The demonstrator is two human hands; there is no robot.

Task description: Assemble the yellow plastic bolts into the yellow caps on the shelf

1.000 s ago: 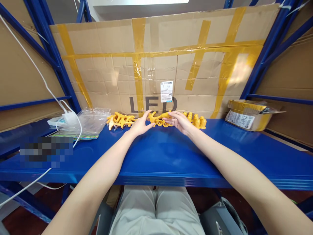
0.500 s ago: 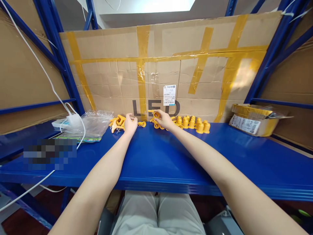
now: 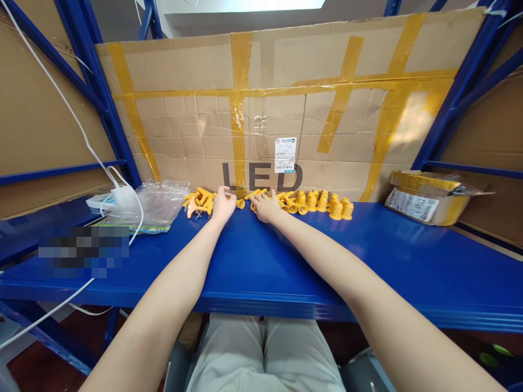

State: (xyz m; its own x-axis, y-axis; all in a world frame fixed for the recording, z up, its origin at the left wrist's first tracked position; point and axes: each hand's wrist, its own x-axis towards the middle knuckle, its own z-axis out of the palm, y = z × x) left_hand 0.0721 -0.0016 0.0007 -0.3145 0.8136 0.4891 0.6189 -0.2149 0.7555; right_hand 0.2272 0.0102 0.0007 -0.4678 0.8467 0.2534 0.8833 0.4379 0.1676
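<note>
Small yellow plastic parts lie along the back of the blue shelf (image 3: 261,256). A loose heap of T-shaped yellow parts (image 3: 198,199) is at the left, and a row of upright yellow caps (image 3: 327,202) stands at the right. My left hand (image 3: 223,204) rests flat at the heap's right edge with fingers stretched out, and a small yellow ring piece (image 3: 241,203) lies by its thumb. My right hand (image 3: 265,207) lies flat beside it, fingertips touching a long yellow part (image 3: 256,193). Neither hand visibly grips anything.
A taped cardboard sheet (image 3: 286,109) marked LED closes off the back. Clear plastic bags (image 3: 157,204) and a white charger with its cable (image 3: 120,195) lie at the left. A taped cardboard box (image 3: 425,197) sits at the right. Blue rack posts frame both sides.
Both hands have come down from the raised yellow part to the shelf surface. The left moved slightly right, the right lowered and now lies flat; the camera view shifted a little.
</note>
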